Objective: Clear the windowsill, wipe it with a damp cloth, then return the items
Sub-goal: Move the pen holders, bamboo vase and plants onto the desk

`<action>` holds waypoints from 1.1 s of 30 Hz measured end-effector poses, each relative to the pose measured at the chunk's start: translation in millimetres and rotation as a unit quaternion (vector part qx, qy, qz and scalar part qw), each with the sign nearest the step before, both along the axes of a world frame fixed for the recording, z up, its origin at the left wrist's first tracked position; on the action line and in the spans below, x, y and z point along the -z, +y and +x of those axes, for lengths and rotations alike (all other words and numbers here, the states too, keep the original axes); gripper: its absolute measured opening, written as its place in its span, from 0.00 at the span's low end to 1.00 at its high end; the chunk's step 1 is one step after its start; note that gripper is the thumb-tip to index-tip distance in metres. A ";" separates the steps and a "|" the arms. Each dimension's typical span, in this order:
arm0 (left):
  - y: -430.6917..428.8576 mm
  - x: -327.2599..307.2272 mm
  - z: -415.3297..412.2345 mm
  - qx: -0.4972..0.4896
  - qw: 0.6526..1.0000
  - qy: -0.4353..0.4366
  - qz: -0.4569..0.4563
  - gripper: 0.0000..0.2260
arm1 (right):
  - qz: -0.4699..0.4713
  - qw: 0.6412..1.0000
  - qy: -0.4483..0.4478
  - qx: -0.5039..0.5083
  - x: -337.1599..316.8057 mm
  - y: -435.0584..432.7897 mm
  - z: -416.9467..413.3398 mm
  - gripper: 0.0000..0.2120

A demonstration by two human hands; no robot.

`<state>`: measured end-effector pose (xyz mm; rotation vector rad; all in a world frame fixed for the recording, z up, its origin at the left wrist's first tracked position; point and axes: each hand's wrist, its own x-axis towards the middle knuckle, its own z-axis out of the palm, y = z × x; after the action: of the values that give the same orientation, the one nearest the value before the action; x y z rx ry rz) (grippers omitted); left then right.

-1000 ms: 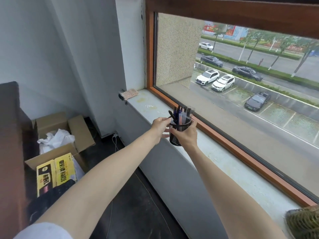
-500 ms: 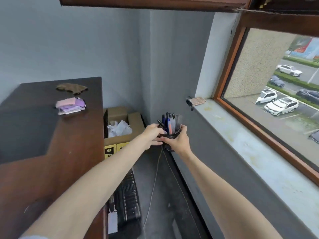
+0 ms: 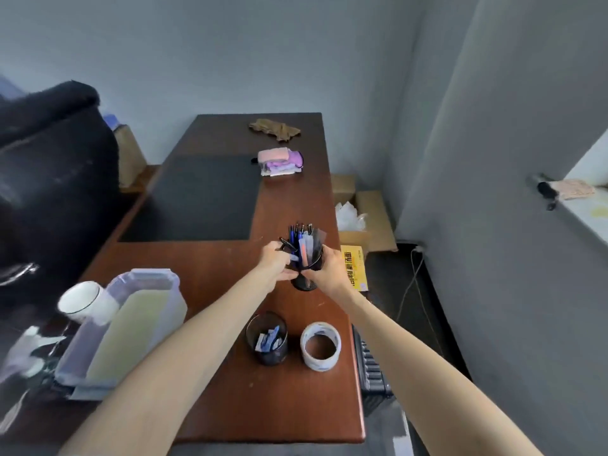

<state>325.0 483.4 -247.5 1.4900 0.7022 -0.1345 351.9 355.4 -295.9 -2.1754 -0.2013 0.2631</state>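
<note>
We hold the black mesh pen cup [image 3: 307, 258], packed with pens, between both hands. Our left hand [image 3: 274, 258] curls round its left side and our right hand [image 3: 329, 268] wraps its right side, both clamped on it. The cup is upright by the right edge of the brown wooden desk [image 3: 204, 268]; we cannot tell whether its base touches the wood. Nearer us along that edge stand a second black mesh cup [image 3: 267, 339] and, just beside it, a white tape roll [image 3: 320, 346]. The pale windowsill [image 3: 589, 212] lies well apart.
</note>
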 end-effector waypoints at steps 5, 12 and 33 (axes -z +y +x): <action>69.8 29.0 -31.8 -0.066 0.997 0.036 0.000 0.22 | 0.008 0.994 0.094 -0.059 -13.8 61.8 -32.4 0.15; 117.8 63.0 -61.8 -0.153 0.987 0.054 0.005 0.13 | -0.047 0.983 0.143 -0.105 1.3 103.8 -45.7 0.21; 143.7 90.5 -84.9 -0.035 0.967 0.184 0.171 0.10 | -0.175 0.956 0.156 -0.177 28.2 135.8 -70.0 0.23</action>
<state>240.1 627.1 -338.0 1.7880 1.1208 -0.2496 281.9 491.2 -324.1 -2.3974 -0.3899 0.8978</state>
